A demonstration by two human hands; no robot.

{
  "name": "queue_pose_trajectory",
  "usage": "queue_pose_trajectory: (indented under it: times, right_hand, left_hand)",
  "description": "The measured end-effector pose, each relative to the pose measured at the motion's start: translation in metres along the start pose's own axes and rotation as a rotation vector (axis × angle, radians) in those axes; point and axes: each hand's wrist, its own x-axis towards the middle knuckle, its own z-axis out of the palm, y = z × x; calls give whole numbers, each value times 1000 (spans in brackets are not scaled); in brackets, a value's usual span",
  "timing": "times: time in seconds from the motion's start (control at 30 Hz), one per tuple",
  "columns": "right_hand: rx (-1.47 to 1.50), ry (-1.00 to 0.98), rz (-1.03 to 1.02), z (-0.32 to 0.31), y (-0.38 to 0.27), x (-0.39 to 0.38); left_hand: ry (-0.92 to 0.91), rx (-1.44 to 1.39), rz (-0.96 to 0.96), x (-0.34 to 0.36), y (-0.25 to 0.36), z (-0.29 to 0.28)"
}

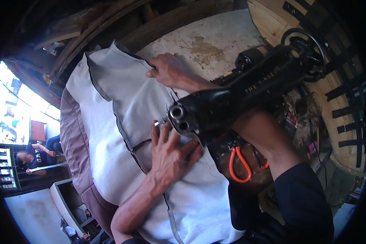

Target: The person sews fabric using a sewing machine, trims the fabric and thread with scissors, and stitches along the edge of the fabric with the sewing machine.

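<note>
A large pale grey fabric piece (103, 142) with dark seam edges lies under the head of a black sewing machine (232, 101). My left hand (166, 152) rests on the fabric beside the needle area, fingers apart and palm down. Passing beneath the machine's arm, my right forearm reaches to the far side. There my right hand (171, 71) grips the fabric's far edge, with the thumb along the border. The machine's head hides the needle tip and the fabric directly under it.
Orange-handled scissors (240, 164) lie right of the fabric, under the machine. A handwheel (305, 51) and a motor (252, 57) are at the machine's far right. Brown padded material (75, 142) edges the fabric's left. A wooden frame with black straps (345, 97) curves along the right. Another person (38, 156) sits at far left.
</note>
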Motion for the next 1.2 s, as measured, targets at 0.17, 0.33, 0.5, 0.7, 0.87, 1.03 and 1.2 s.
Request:
queue_pose_trajectory:
  times: [0.17,0.33,0.5,0.7,0.87,1.03,1.2]
  right_hand:
    - [85,-88,-102,-35,6,-35]
    - [-61,-16,-311,-118,-6,-133]
    - [-78,-137,47,-176,-51,-226]
    - [-241,-156,147,-189,-81,-281]
    - [-69,-325,356,-213,-77,-277]
    - [-32,-164,72,-223,-71,-298]
    - [-221,-119,-165,-224,-69,-300]
  left_hand:
    - [3,67,-16,-17,11,0]
    - [-252,-177,218,-91,103,-13]
    - [-94,-423,38,-82,105,-39]
    - [98,-18,-265,-46,83,-3]
    - [109,-138,-434,-48,76,13]
    - [273,-218,-524,-55,81,-8]
    - [376,-168,-487,-52,71,3]
